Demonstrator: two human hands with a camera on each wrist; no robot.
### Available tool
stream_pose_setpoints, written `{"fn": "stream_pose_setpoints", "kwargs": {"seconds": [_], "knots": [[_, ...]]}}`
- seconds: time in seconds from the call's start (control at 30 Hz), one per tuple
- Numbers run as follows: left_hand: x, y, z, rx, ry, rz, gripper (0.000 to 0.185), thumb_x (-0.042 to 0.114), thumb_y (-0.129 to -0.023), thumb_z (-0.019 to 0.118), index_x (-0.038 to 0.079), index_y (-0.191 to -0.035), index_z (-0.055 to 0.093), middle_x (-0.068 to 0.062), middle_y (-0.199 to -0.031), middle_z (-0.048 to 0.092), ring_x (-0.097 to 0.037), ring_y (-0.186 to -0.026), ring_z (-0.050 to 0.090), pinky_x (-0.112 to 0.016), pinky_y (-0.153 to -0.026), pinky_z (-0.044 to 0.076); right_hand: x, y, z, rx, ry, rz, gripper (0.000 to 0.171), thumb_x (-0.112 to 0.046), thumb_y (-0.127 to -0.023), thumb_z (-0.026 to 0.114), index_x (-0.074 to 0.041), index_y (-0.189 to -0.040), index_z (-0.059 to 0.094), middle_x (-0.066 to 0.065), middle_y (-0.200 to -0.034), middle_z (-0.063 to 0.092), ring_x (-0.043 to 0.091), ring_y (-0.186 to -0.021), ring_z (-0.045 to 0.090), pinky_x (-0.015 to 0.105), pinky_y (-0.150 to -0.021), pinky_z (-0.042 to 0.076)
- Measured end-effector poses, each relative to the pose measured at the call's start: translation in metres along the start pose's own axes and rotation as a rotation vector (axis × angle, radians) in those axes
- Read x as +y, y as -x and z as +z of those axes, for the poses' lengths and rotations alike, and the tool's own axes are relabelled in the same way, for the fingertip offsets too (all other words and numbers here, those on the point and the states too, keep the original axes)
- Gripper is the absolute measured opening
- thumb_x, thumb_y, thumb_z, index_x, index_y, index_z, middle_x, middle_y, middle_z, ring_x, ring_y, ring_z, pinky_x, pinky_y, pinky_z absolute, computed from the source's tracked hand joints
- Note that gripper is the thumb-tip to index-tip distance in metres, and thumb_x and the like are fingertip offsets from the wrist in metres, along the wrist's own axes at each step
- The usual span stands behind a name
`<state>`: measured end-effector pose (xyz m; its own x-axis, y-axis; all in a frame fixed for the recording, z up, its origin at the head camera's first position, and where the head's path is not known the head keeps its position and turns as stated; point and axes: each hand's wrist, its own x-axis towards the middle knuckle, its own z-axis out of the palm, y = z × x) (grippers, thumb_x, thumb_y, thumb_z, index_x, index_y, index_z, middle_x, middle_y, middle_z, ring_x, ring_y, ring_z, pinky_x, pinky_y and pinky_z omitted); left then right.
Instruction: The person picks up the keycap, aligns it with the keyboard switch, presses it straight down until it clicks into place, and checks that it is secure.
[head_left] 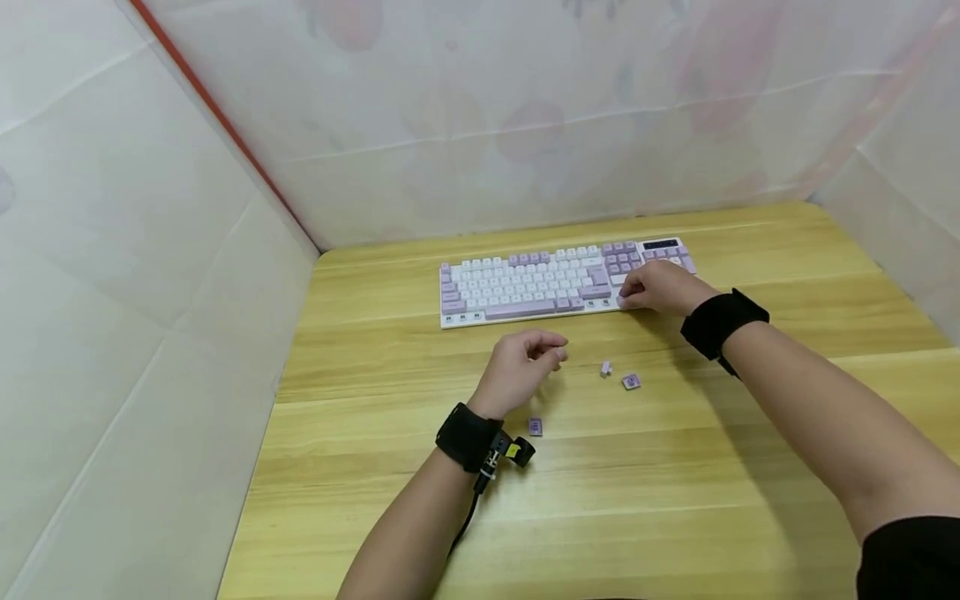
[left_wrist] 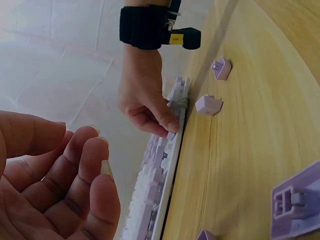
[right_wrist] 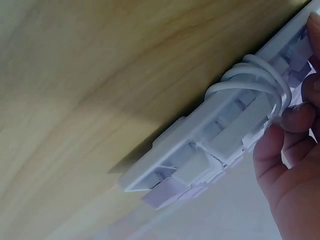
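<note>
Near the middle of the wooden worktop [head_left: 390, 467], the left hand [head_left: 521, 367] hovers just above the surface with its fingers loosely curled and holding nothing; the left wrist view shows the fingertips [left_wrist: 102, 172] bent but apart. Just beside that wrist lies a loose purple keycap [head_left: 535, 427]. Further right, two more keycaps lie near each other: a small pale one [head_left: 606, 368] tipped on its side, and a purple one [head_left: 631, 381] close to it. Toward the far edge of the worktop, a white and purple keyboard [head_left: 525, 283] lies parallel to that edge. At its right end the right hand [head_left: 660, 287] rests on the keys with fingers bent down, pinching a white wire keycap puller [right_wrist: 255, 80] hooked over the keyboard's edge.
</note>
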<state>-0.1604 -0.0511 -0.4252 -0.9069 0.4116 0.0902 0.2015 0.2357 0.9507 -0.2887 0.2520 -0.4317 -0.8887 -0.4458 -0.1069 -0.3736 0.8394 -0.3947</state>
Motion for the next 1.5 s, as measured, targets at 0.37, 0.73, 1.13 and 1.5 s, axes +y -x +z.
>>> {"fn": "stream_pose_setpoints", "kwargs": {"seconds": [0.37, 0.73, 1.13, 1.5], "knots": [[0.001, 0.000, -0.004, 0.010, -0.003, 0.006, 0.020, 0.013, -0.098, 0.060, 0.008, -0.113, 0.071, -0.012, -0.100, 0.073, -0.020, -0.085, 0.069, -0.023, -0.061, 0.050, -0.017, 0.000, 0.003, 0.058, 0.054, 0.012, 0.014, -0.012, -0.091, 0.071, -0.006, -0.101, 0.078, 0.013, -0.098, 0.075, 0.029, -0.092, 0.069, 0.048, -0.085, 0.054], [0.006, -0.001, -0.025, 0.103, 0.079, 0.042, 0.020, 0.017, -0.098, 0.061, 0.008, -0.113, 0.071, -0.013, -0.096, 0.072, -0.020, -0.082, 0.068, -0.041, -0.072, 0.057, -0.048, 0.028, 0.019, 0.079, 0.045, -0.066, 0.030, -0.018, -0.092, 0.069, -0.002, -0.118, 0.069, 0.006, -0.083, 0.066, 0.016, -0.070, 0.053, 0.037, -0.069, 0.048], [0.010, -0.001, -0.026, 0.088, 0.061, 0.051, 0.019, 0.016, -0.098, 0.061, 0.007, -0.111, 0.072, -0.011, -0.094, 0.072, -0.020, -0.081, 0.068, -0.030, -0.068, 0.056, -0.084, 0.056, 0.037, -0.214, -0.070, -0.112, 0.019, -0.030, -0.081, 0.080, -0.019, -0.094, 0.071, -0.008, -0.074, 0.060, 0.008, -0.064, 0.052, 0.027, -0.063, 0.044], [0.012, 0.001, -0.022, 0.064, 0.046, 0.008, 0.020, 0.020, -0.099, 0.061, 0.009, -0.112, 0.072, -0.013, -0.096, 0.072, -0.022, -0.083, 0.067, -0.028, -0.068, 0.055, -0.095, 0.069, 0.038, -0.092, -0.433, -0.130, 0.017, -0.016, -0.089, 0.073, -0.017, -0.106, 0.071, 0.002, -0.073, 0.060, 0.013, -0.052, 0.052, 0.030, -0.046, 0.047]]}}
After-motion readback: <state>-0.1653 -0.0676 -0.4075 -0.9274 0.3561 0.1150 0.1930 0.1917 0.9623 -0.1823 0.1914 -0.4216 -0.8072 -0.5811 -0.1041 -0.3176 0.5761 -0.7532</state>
